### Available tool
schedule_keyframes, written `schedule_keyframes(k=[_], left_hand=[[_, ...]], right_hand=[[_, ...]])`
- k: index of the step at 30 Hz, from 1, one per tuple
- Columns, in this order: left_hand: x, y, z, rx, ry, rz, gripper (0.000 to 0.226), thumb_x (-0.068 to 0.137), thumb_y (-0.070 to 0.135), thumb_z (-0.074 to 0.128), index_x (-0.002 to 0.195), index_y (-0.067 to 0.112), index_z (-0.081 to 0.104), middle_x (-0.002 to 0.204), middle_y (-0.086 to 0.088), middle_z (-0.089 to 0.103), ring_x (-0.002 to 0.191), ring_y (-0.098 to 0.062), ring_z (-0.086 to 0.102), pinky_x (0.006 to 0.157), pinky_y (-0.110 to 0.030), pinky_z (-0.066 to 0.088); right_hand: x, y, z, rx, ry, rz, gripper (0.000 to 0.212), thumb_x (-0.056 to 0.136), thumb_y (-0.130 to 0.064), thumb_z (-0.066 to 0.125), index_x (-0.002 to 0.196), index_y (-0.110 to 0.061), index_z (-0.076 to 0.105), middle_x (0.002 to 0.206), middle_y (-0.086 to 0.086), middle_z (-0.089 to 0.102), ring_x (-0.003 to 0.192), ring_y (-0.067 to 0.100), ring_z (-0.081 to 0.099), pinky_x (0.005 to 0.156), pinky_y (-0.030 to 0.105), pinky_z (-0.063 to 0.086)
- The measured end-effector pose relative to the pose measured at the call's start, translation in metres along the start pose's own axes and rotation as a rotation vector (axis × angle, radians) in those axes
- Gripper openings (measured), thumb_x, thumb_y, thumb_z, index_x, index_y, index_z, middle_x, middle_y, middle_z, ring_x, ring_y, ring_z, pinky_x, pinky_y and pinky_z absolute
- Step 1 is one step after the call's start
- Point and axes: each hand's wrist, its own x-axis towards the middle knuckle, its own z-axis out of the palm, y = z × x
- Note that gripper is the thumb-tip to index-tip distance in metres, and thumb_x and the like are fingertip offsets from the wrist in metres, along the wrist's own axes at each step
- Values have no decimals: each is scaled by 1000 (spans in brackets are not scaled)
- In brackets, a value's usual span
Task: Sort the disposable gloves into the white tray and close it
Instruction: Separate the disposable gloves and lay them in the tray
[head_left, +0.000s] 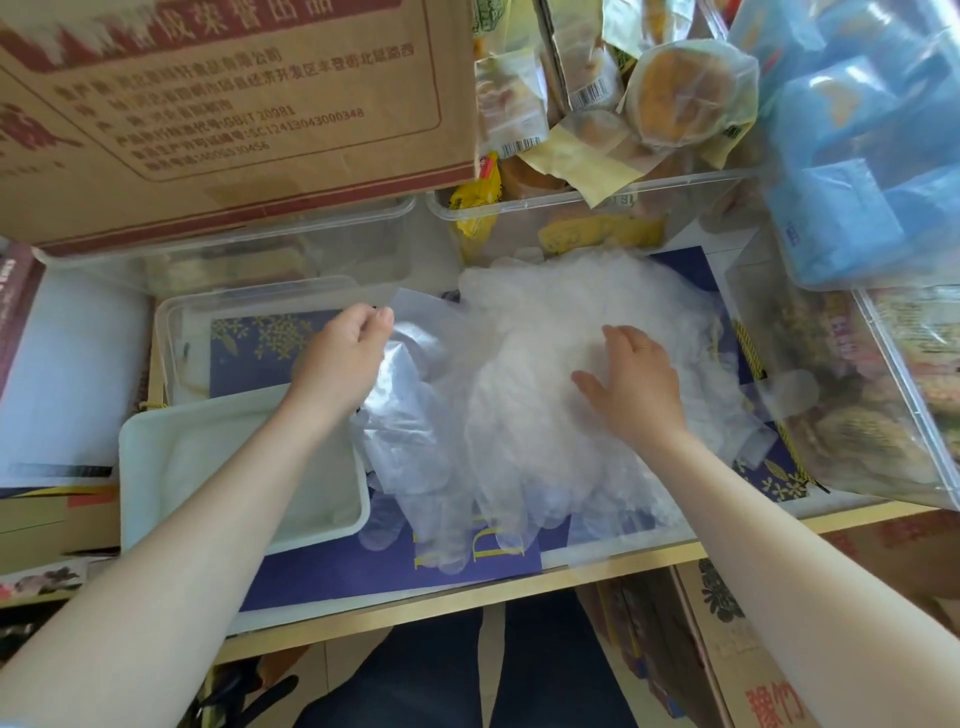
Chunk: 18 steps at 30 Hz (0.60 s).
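Two bare hands are over the surface (363, 577), both on a big loose pile of clear disposable gloves (545, 395) heaped at centre on a dark blue printed sheet (332, 571). Left hand (343, 358) sits at the pile's left edge, fingers curled narrow and pinching a sheet of the clear film, which hangs down beside the wrist. Right hand (631, 384) lies flat on top of the heap, fingers spread wide, palm down, gripping nothing that I can see. White tray (156, 467) is at lower left, just beside the pile; some glove film laps over its right rim, and the inside looks mostly bare, though the white-on-white makes it hard to tell. Clear plastic lid (182, 322) lies behind the tray, flat on the blue sheet, not on the tray. Further back: a cardboard box (234, 114) with red print at upper left, resting on a clear bin (363, 208). A second clear bin (597, 187) at upper centre holds wrapped pastries (685, 93). Blue packs in plastic wrap (862, 130) are at upper right. Dark trousers show below the surface edge.
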Motion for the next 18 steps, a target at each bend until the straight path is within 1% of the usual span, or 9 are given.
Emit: schedule_keyframes(k=[1, 3, 5, 8, 10, 12, 13, 16, 18], left_hand=[[-1, 0, 1, 15, -12, 8, 34, 99, 36, 37, 89, 8, 55, 79, -7, 60, 84, -32, 59, 71, -38, 43], [-3, -1, 2, 0, -62, 60, 29, 99, 30, 39, 80, 14, 55, 70, -2, 56, 74, -28, 57, 65, -33, 39], [-6, -1, 1, 5, -145, 120, 27, 97, 27, 43, 74, 21, 56, 64, -2, 54, 64, -20, 49, 60, -29, 34], [-8, -4, 3, 63, -276, 211, 29, 96, 31, 48, 81, 11, 63, 72, -18, 61, 64, -16, 49, 59, -27, 33], [-10, -4, 4, 70, -300, 273, 39, 91, 40, 47, 84, 6, 65, 78, -19, 63, 66, -12, 51, 64, -25, 36], [-11, -1, 6, 3, -305, 323, 41, 84, 40, 45, 82, 7, 69, 85, -8, 64, 74, 1, 55, 72, -16, 38], [-13, 1, 7, -59, -325, 327, 36, 83, 40, 47, 83, 13, 71, 95, -2, 65, 84, 6, 56, 78, -11, 38], [-19, 12, 6, -259, -460, 290, 17, 80, 45, 61, 82, 33, 73, 126, 14, 55, 114, 11, 49, 94, -13, 39], [-25, 22, 3, -395, -538, 267, 13, 82, 40, 67, 86, 32, 76, 137, 18, 45, 123, 10, 43, 98, -15, 38]], right_hand=[[4, 4, 2, -81, -30, 14, 67, 91, -41, 53, 144, -8, 27, 151, 12, 26, 136, 32, 26, 105, 41, 28], [8, 11, 9, -133, -55, 34, 71, 91, -43, 51, 145, -8, 24, 155, 11, 17, 138, 32, 19, 107, 43, 25], [6, 15, 14, -161, 9, 10, 58, 92, -38, 49, 141, -10, 35, 151, 9, 27, 132, 33, 28, 101, 43, 30], [1, 19, 19, -182, 182, -91, 31, 94, -22, 47, 119, -9, 59, 128, 12, 53, 109, 36, 46, 83, 40, 35], [1, 21, 19, -164, 248, -119, 21, 92, -13, 48, 100, -8, 66, 110, 12, 61, 98, 36, 49, 76, 38, 31], [3, 17, 12, -21, 298, -105, 13, 89, -10, 55, 89, -8, 68, 100, 11, 63, 95, 36, 51, 75, 37, 30], [3, 12, 5, 101, 328, -110, 9, 87, -11, 59, 85, -8, 67, 97, 11, 64, 93, 37, 53, 75, 38, 31], [-7, -5, -18, 342, 431, -258, 10, 81, -17, 68, 76, -10, 62, 98, 6, 63, 95, 33, 55, 80, 42, 37], [-18, -17, -32, 362, 434, -360, 16, 80, -26, 66, 75, -12, 59, 109, 3, 63, 108, 29, 50, 88, 38, 29]])
